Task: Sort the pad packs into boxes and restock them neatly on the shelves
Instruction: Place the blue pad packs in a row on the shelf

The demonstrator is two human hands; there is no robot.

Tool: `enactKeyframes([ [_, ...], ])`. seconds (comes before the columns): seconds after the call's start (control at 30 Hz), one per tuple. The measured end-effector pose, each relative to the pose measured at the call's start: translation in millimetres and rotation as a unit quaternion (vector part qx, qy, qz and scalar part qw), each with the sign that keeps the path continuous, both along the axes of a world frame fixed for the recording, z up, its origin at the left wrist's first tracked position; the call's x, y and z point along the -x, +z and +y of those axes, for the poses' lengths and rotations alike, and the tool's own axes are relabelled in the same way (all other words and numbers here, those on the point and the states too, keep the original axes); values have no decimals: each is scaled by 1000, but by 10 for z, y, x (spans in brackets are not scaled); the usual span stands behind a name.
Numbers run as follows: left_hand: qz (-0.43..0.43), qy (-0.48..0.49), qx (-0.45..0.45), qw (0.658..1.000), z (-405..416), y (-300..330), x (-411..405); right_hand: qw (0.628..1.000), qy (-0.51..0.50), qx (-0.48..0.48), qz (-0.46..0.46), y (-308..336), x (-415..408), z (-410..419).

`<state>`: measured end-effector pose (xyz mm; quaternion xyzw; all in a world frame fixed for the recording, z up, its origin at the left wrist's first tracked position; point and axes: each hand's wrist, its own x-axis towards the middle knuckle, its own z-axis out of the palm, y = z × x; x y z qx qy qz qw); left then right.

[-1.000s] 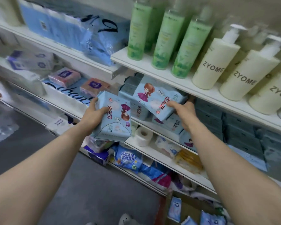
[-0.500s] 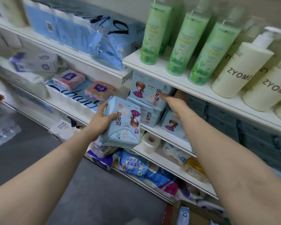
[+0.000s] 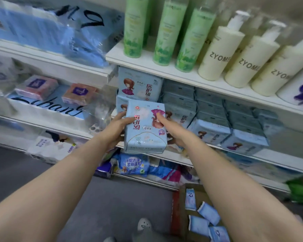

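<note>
Head view: pad pack (image 3: 146, 126) hides both hands' fingertips.

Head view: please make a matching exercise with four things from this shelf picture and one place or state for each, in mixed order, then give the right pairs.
Things:
1. light blue pad pack with upside-down print
2. tall green plastic bottles
3. cream pump bottles marked ZYOME
4. brown cardboard box

Places or states:
A. on the floor, small blue packs inside
B. top shelf, right part
C. held between left hand and right hand
D. top shelf, middle

Pairs: 1-C, 2-D, 3-B, 4-A
</note>
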<state>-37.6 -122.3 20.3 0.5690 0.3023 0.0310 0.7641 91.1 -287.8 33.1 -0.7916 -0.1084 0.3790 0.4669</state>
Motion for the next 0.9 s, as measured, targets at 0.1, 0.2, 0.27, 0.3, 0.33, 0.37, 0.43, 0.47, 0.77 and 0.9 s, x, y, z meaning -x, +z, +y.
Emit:
enactKeyframes([
  [0.1, -26, -16, -12, 999, -226, 62, -94, 998, -51, -28, 24, 22, 116, -199],
  [0.2, -90, -83, -251, 960, -375, 68, -194, 983, -179, 0, 29, 135, 105, -440],
  [0.27, -145, -160, -501, 838, -492, 52, -265, 964, -228, -47, 126, 258, 60, -597],
  [0.3, -183, -191, -590, 763, -562, 55, -298, 955, -242, -65, 156, 312, 33, -670],
  [0.33, -227, -213, -652, 691, -628, 59, -332, 954, -233, -72, 177, 357, 16, -730],
  [0.37, -267, -231, -688, 634, -683, 60, -371, 954, -219, -75, 190, 393, 17, -766],
  [0.43, -324, -251, -710, 573, -746, 66, -443, 953, -202, -79, 210, 380, 34, -827],
  [0.47, -325, -251, -718, 562, -752, 42, -485, 952, -204, -87, 212, 353, 34, -845],
  [0.77, 67, -179, -72, 979, -582, 135, -459, 934, -251, -230, 110, 251, -35, -1099],
  [0.9, 9, -137, -21, 990, -599, 91, -514, 959, -246, -138, 10, 301, -110, -1151],
])
